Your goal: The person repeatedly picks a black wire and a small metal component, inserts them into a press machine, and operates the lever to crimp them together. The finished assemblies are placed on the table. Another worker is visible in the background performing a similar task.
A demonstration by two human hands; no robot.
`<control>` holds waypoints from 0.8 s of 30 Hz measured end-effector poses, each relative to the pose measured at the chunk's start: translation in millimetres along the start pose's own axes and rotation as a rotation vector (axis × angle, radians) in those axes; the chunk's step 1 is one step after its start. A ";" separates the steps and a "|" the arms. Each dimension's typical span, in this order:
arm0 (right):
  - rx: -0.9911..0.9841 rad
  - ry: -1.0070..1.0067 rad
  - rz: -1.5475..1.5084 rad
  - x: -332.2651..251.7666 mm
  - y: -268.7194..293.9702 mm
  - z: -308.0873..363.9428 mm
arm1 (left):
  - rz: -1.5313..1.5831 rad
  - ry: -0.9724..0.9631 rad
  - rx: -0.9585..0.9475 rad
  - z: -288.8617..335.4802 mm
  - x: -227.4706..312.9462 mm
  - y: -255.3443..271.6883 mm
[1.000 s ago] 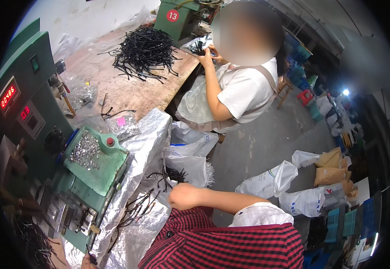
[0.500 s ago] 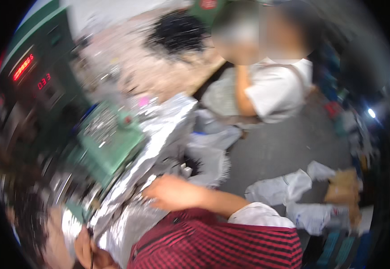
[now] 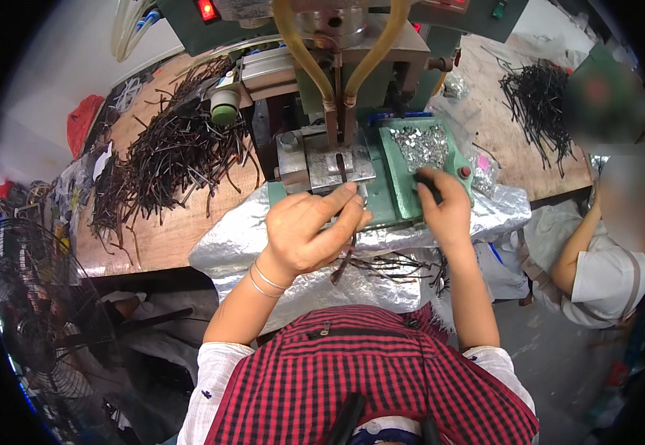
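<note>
Wood shows along the tabletop (image 3: 163, 241), which carries a green bench press (image 3: 330, 30) at its far middle. Silver foil (image 3: 215, 245) covers the near edge, and a tangled pile of thin dark leads (image 3: 167, 156) spreads over the left side. Right of the press head sits a green tray (image 3: 405, 199). From the near left comes the left hand (image 3: 304, 230), its grip pinching one dark lead (image 3: 341, 166); from the near right, the right hand (image 3: 445, 206) curls over the tray, thumb beside forefinger, and I cannot tell whether that grip holds anything. Below the copper-coloured rods (image 3: 331, 122), a metal block (image 3: 319, 159) supports the lead's far end. The lead's long axis runs near to far, past the left fingertips; the left hand is nearer it, while small shiny metal pieces (image 3: 420, 144) lie just beyond the right fingertips.
</note>
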State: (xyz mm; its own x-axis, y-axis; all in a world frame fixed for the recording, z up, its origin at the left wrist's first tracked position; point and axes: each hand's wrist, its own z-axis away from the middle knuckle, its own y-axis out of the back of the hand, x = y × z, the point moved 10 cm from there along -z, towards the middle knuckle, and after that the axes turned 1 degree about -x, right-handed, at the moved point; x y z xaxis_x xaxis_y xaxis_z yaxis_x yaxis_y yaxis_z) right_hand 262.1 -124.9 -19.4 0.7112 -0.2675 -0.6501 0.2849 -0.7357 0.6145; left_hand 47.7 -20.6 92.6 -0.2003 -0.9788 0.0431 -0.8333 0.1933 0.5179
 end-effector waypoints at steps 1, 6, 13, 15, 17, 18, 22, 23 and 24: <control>-0.026 -0.005 0.000 -3.1 -2.9 2.2 | -0.010 -0.024 0.007 5.8 -1.2 -3.5; 0.200 -0.126 -0.208 5.8 26.3 -18.5 | 0.031 -0.063 0.032 7.8 -5.3 -5.5; 0.001 -0.102 0.017 15.5 11.5 -0.2 | 0.010 -0.069 0.032 4.1 -5.7 -6.4; -0.011 -0.050 0.133 6.9 6.6 4.1 | -0.002 -0.051 0.042 5.0 -5.6 -5.9; -0.002 -0.031 0.195 0.1 6.7 4.1 | 0.023 -0.025 0.059 8.1 -5.9 -4.3; 0.002 -0.005 0.223 -3.7 1.2 -0.2 | 0.038 -0.016 0.072 11.8 -9.1 -3.0; -0.035 0.117 0.344 -17.3 -11.7 -9.7 | 0.088 0.179 0.045 28.8 -7.5 8.5; -0.038 0.089 0.370 -19.3 -10.9 -9.2 | 0.025 0.152 0.017 38.5 -3.8 19.7; -0.026 0.087 0.413 -17.5 -6.4 -6.9 | -0.017 0.119 0.001 46.4 -0.5 26.8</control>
State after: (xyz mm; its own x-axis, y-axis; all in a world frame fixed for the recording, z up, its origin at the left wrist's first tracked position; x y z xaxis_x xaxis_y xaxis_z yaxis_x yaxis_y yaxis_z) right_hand 252.2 -111.2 -8.9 0.8201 -0.4827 -0.3073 -0.0200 -0.5609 0.8276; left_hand 1.6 -11.8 66.8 -0.1237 -0.9830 0.1358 -0.8366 0.1769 0.5184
